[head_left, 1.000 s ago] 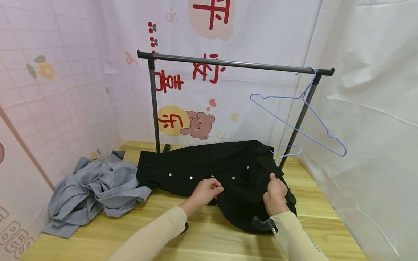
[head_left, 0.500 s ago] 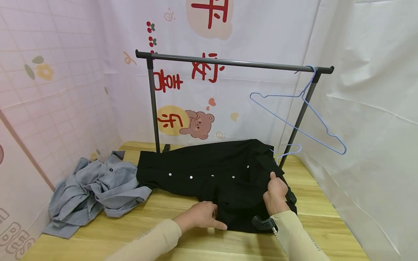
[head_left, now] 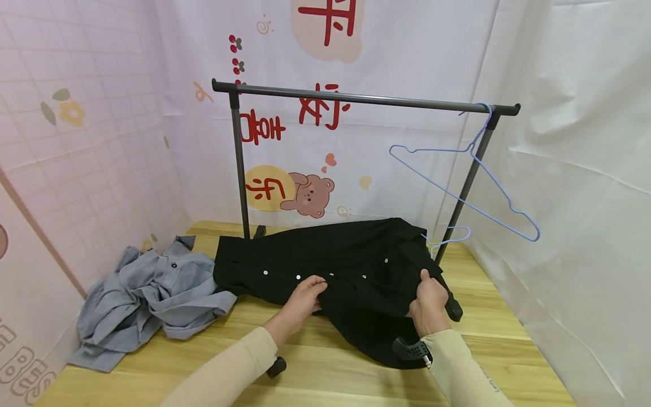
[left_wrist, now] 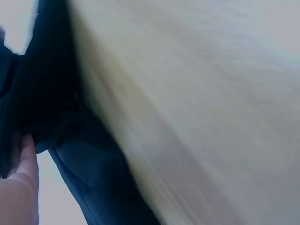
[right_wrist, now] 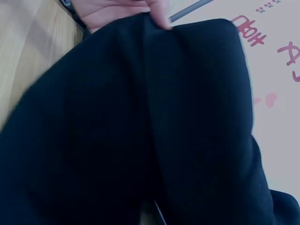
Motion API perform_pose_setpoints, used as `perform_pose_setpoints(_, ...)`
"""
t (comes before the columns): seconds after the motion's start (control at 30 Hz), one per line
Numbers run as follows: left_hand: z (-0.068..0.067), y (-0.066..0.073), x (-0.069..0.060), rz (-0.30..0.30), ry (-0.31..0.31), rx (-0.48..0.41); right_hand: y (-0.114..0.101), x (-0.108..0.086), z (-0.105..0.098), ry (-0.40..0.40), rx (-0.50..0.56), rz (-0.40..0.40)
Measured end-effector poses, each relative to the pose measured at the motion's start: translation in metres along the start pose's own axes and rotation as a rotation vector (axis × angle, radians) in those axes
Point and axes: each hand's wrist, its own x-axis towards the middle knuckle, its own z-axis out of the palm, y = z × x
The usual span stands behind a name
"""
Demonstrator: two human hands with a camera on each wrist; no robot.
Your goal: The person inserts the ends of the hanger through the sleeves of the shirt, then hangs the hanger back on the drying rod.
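A black button-up shirt (head_left: 315, 249) lies across the table, its collar end to the right and its pale buttons facing up. My left hand (head_left: 303, 298) pinches the near front edge of the shirt and holds it raised; in the left wrist view, my left hand's fingers (left_wrist: 28, 157) meet the dark cloth. On the right, my right hand (head_left: 429, 301) grips the shirt near the collar, thumb on top; the right wrist view shows its thumb (right_wrist: 160, 13) on the fabric. By the collar a blue hanger's hook (head_left: 460, 230) sticks out; the rest of that hanger is hidden.
A dark metal rack (head_left: 356, 97) stands over the shirt, its feet (head_left: 276, 367) on the wooden table (head_left: 325, 384). One blue hanger (head_left: 473, 148) hangs at its right end. A crumpled grey-blue garment (head_left: 152, 294) lies at the left. Printed cloth walls enclose the table.
My left hand has gone down to the shirt's near edge, then up and left, carrying cloth. The shirt's near right part has shifted, baring a rack foot. My right hand has stayed in place.
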Motion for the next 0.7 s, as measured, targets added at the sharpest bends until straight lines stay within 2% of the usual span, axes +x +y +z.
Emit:
perform_pose_setpoints(0.03, 0.0, 0.003, 0.002, -0.003, -0.002, -0.034, -0.005, -0.007, 0.001, -0.003, -0.012, 0.021)
perform_pose_setpoints(0.07, -0.001, 0.005, 0.003, -0.003, -0.009, -0.065, -0.019, -0.023, 0.004, 0.005, -0.072, 0.07)
perform_pose_setpoints(0.1, -0.001, 0.007, 0.005, -0.008, -0.016, -0.094, -0.032, -0.04, 0.008, 0.02, -0.044, 0.106)
perform_pose_setpoints(0.2, 0.0, 0.014, 0.007, -0.001, -0.052, -0.139, -0.054, -0.069, 0.011, 0.007, -0.097, 0.098)
perform_pose_setpoints(0.33, 0.003, 0.021, 0.009, -0.012, -0.069, -0.197, -0.064, -0.084, 0.013, 0.029, -0.188, 0.051)
perform_pose_setpoints(0.43, 0.002, 0.021, 0.01, -0.033, -0.056, -0.217, -0.064, -0.085, 0.015, 0.047, -0.179, 0.051)
perform_pose_setpoints(0.47, 0.001, 0.021, 0.01, -0.035, -0.048, -0.189, -0.064, -0.085, 0.015, 0.047, -0.177, 0.052)
perform_pose_setpoints(0.53, -0.002, 0.019, 0.01, 0.007, -0.041, -0.039, -0.064, -0.085, 0.015, 0.055, -0.122, 0.055)
perform_pose_setpoints(0.67, -0.011, 0.014, 0.006, 0.17, -0.044, 0.431, -0.064, -0.085, 0.016, 0.071, -0.055, 0.052)
perform_pose_setpoints(0.7, -0.014, 0.011, 0.005, 0.211, -0.051, 0.525, -0.064, -0.085, 0.016, 0.072, -0.039, 0.052)
